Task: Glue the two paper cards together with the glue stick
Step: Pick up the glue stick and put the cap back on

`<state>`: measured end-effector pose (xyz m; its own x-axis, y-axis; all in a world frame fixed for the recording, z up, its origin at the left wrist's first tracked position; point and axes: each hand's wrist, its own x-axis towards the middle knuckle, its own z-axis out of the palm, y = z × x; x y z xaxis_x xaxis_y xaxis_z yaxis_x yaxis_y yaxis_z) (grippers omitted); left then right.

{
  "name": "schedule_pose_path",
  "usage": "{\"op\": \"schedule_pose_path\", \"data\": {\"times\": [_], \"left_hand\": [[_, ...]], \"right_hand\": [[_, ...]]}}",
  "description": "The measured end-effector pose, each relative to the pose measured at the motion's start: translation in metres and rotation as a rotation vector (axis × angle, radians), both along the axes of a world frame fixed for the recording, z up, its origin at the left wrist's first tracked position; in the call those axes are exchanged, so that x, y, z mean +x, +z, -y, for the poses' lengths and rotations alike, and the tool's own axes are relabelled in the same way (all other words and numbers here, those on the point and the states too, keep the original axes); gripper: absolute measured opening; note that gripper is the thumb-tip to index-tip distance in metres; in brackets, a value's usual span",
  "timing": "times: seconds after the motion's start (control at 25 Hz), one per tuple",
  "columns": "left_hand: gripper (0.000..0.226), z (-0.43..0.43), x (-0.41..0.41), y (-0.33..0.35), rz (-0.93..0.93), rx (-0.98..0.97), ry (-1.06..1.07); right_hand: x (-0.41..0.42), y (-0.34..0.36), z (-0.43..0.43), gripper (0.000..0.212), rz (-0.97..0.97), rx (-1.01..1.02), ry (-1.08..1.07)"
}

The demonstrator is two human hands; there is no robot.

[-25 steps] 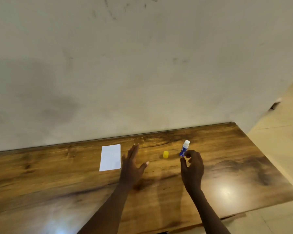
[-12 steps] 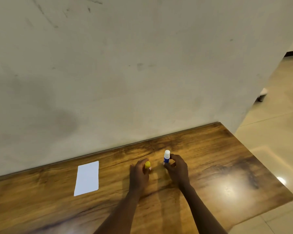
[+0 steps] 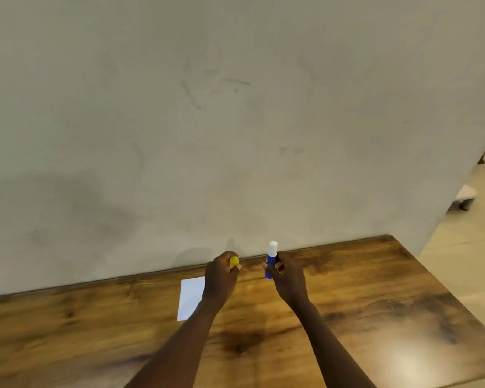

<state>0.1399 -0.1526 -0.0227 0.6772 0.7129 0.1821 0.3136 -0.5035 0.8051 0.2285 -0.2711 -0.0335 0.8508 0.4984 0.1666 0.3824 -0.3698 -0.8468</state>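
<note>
My right hand point(image 3: 287, 278) holds the blue glue stick point(image 3: 270, 261) upright above the table, its white glue tip bare at the top. My left hand point(image 3: 220, 278) pinches the yellow cap point(image 3: 234, 261) a short way to the left of the stick, apart from it. A white paper card point(image 3: 189, 296) lies flat on the wooden table point(image 3: 375, 303); my left wrist covers its right part. Only one white card shape shows; whether a second lies with it is hidden.
A plain grey wall point(image 3: 235, 121) rises right behind the table's far edge. The table ends at the right, where a tiled floor point(image 3: 471, 247) and a white wheeled object point(image 3: 465, 196) show.
My left hand went from open beside the card to the yellow cap and picked it up. Both hands have lifted cap and glue stick off the table; the view has swung.
</note>
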Motion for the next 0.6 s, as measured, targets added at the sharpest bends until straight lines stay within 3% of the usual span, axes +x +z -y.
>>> {"op": "schedule_pose_path", "data": {"times": [0.16,0.32,0.6], "left_hand": [[0.015,-0.044,-0.047,0.065,0.093,0.032,0.057],[0.019,-0.068,-0.086,0.139,0.311,-0.056,0.075],[0.026,-0.065,-0.122,0.229,0.502,-0.200,-0.067]], "right_hand": [[-0.044,0.067,-0.046,0.023,0.027,0.068,0.156],[-0.084,0.141,-0.078,0.022,0.077,0.195,0.267],[-0.129,0.218,-0.093,0.010,0.121,0.392,0.340]]}}
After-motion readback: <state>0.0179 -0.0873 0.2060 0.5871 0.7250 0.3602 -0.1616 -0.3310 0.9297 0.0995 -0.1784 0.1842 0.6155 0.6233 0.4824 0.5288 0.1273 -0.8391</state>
